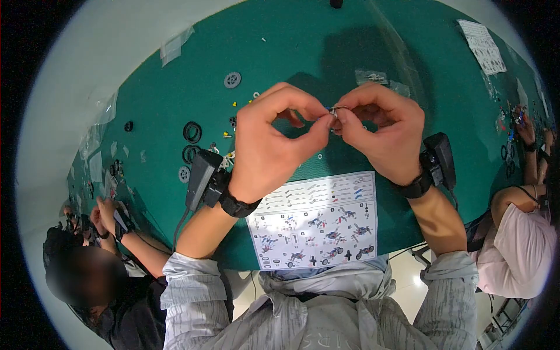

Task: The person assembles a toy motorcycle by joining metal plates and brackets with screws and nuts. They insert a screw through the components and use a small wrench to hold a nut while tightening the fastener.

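Left hand (280,131) and right hand (385,125) meet over green table (291,46). Left thumb and index pinch one side of a small metallic part (334,112), right thumb and index pinch the other; fingertips hide most of it, exact shape can't tell. Remaining fingers curled.

Containers: clear bag (370,77) beyond the right fingers, small metallic bits in it. Second clear bag (399,88) just right of that, contents can't tell. Flat clear bag (177,46) far off, beyond and left of the left fingers, contents too faint to tell.

Left of the left fingers: gray wheel (232,80), black tires (192,132), second gray wheel (184,174) nearer the body, yellow pieces (226,135) close to the left hand, partly blocked by it. Small nut (319,156) on the near side of the pinching fingertips.

Printed instruction sheet (315,224) between fingers and body, upper left corner under the left wrist area in view. Another printed sheet (483,46) far right, beyond the right fingers. Black wrist devices on both arms block some table. Co-worker (125,291) at left, another co-worker (519,251) at right, both well apart from the fingers.
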Tool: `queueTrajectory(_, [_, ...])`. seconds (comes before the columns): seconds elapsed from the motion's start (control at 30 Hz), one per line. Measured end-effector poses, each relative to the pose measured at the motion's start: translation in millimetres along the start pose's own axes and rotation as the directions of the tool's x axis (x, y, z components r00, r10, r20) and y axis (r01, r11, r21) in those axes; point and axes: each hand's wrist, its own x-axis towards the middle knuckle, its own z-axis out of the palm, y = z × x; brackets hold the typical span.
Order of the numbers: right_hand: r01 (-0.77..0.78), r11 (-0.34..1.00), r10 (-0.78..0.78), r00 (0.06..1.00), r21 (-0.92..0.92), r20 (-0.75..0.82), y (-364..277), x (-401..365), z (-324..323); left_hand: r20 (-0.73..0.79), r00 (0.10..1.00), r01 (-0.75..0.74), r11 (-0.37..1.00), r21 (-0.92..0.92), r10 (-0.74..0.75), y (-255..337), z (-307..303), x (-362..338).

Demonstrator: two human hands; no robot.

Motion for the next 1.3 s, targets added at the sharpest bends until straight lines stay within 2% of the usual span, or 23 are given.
queueTrajectory(0.1, [-0.029,0.999,0.029,1.0,0.037,0.007,0,-1,1,0.014,0.998,0.058,0.998,-0.036,-0.057,0,-1,0])
queueTrajectory(0.17, [-0.044,0.995,0.042,0.999,0.092,0.02,1,0,1,-0.02,0.998,0.064,0.996,-0.067,-0.065,-3,2,1])
queueTrajectory(0.3, [-0.072,0.994,0.067,0.996,0.088,0.05,-1,0,-2,-0.03,0.997,0.062,0.993,-0.096,-0.065,-5,2,1])
queueTrajectory(0.4, [-0.102,0.987,0.095,0.994,0.127,0.055,0,0,-2,0.056,0.997,0.063,0.994,-0.092,-0.058,-5,-2,0])
queueTrajectory(0.5, [-0.141,0.977,0.133,0.989,0.157,0.062,-1,0,-2,0.042,0.996,0.088,0.975,-0.203,-0.081,-3,0,0])
queueTrajectory(0.57, [-0.173,0.966,0.164,0.985,0.19,0.061,-2,-1,-2,0.052,0.987,0.158,0.957,-0.242,-0.15,2,0,0])
queueTrajectory(1.0, [-0.15,0.956,0.136,0.988,0.251,0.071,-1,0,-2,0.164,0.943,0.329,0.881,-0.34,-0.289,4,-5,0])
queueTrajectory(1.2, [-0.132,0.955,0.112,0.99,0.267,0.091,0,0,-2,0.118,0.969,0.245,0.898,-0.366,-0.216,1,-2,-1])
queueTrajectory(1.3, [-0.124,0.948,0.101,0.991,0.293,0.094,0,1,-2,0.08,0.972,0.234,0.865,-0.444,-0.223,-2,1,-1])
